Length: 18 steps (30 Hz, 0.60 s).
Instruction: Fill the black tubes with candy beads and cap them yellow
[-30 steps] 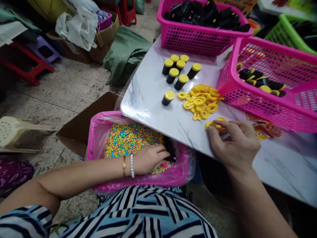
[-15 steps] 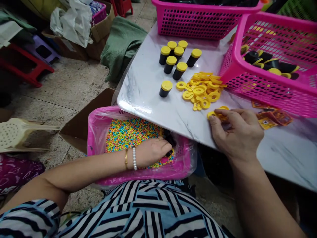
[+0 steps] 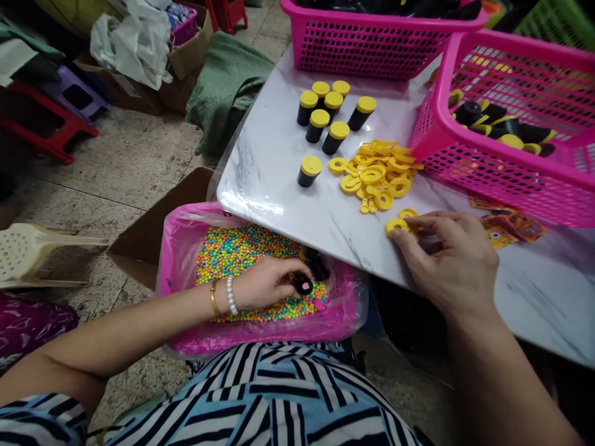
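Left hand (image 3: 264, 284) shifted | black tube (image 3: 302, 285) at fingertips | right hand (image 3: 449, 260) on yellow ring (image 3: 396, 227)

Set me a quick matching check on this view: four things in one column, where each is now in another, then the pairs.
Things:
1. Left hand
2. Right hand
3. Black cylinders with yellow caps
4. Heap of yellow rings

Places:
A. Standing upright on the marble-patterned board
B. Fingers on a yellow ring near the board's edge
C. Among the coloured beads in the pink tray
D. Lying beside the pink basket

Pairs: 1-C, 2-B, 3-A, 4-D.
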{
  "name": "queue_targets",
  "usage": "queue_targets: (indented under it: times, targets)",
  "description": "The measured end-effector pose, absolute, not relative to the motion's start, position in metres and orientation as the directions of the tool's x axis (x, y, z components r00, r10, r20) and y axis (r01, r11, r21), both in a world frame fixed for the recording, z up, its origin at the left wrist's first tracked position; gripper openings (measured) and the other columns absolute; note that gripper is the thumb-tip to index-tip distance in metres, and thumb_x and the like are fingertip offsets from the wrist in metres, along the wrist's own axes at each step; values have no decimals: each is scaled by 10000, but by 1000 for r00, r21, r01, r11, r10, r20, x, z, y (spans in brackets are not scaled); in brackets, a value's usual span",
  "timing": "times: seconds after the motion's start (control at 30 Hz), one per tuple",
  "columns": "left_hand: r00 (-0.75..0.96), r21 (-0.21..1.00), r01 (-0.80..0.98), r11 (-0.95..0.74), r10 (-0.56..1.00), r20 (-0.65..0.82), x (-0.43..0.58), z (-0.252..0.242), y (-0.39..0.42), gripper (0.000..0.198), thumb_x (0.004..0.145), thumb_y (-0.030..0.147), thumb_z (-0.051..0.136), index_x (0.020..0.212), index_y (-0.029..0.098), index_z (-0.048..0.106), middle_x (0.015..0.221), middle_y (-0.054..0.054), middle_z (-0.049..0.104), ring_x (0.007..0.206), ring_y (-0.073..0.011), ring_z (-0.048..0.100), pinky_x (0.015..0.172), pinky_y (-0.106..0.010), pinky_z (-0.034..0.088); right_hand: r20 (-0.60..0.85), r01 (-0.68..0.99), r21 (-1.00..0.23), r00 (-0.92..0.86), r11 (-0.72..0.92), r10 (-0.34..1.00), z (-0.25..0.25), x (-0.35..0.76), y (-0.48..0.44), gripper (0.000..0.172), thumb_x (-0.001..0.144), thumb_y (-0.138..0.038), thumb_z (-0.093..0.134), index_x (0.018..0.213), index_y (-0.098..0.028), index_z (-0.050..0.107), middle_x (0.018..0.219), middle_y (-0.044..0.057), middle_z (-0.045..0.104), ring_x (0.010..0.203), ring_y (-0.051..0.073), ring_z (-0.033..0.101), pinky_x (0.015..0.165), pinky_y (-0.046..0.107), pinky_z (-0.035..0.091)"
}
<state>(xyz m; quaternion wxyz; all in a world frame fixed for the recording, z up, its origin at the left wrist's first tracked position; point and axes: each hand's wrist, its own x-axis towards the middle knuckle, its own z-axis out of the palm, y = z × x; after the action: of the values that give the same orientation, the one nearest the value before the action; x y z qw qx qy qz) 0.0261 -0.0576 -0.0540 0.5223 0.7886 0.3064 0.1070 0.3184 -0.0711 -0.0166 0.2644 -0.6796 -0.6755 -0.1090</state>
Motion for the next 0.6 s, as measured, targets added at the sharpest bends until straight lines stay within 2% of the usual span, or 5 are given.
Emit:
queue_targets:
  times: [0.1, 0.3, 0.37, 0.47, 0.6]
  targets:
    - [776, 925, 324, -198, 616, -140, 24, -38, -54, 311, 799, 139, 691, 1107, 171, 664, 820, 3, 725, 677, -103, 640, 678, -217, 496, 434, 966, -247, 44, 72, 900, -11, 316, -76, 451, 840, -581, 599, 933, -160, 733, 918, 84, 652, 755, 181, 610, 655, 304, 503]
    - [798, 933, 211, -291, 603, 8, 23, -41, -54, 247, 865, 166, 637, 1112, 165, 640, 954, -41, 730, 816, -123, 668, 778, -247, 528, 500, 974, -203, 15, 100, 866, -15, 309, -86, 438, 874, -511, 599, 1070, -143, 736, 1003, 122, 638, 916, 220, 603, 827, 358, 516]
    - [849, 850, 209, -484, 522, 88, 20, -49, -54, 208, 906, 140, 572, 1104, 164, 632, 1022, -71, 719, 917, -149, 656, 851, -286, 525, 490, 968, -219, 0, 123, 872, -14, 310, -88, 414, 870, -496, 614, 1029, -134, 736, 1017, 125, 644, 930, 222, 602, 834, 358, 512]
    - [931, 585, 261, -768, 361, 59, 18, -63, -59, 160, 921, 119, 546, 1041, 140, 650, 997, -108, 708, 942, -209, 627, 839, -340, 525, 479, 956, -253, -12, 151, 878, -11, 310, -88, 388, 856, -487, 634, 961, -125, 727, 985, 121, 660, 894, 213, 608, 809, 345, 502]
    - [971, 371, 234, -899, 234, -45, 24, -78, -73, 104, 923, 165, 566, 908, 136, 665, 915, -104, 696, 885, -228, 607, 779, -339, 515, 433, 937, -331, 42, 115, 900, -7, 301, -87, 280, 828, -409, 684, 932, -150, 711, 896, 56, 674, 600, 109, 535, 634, 273, 463]
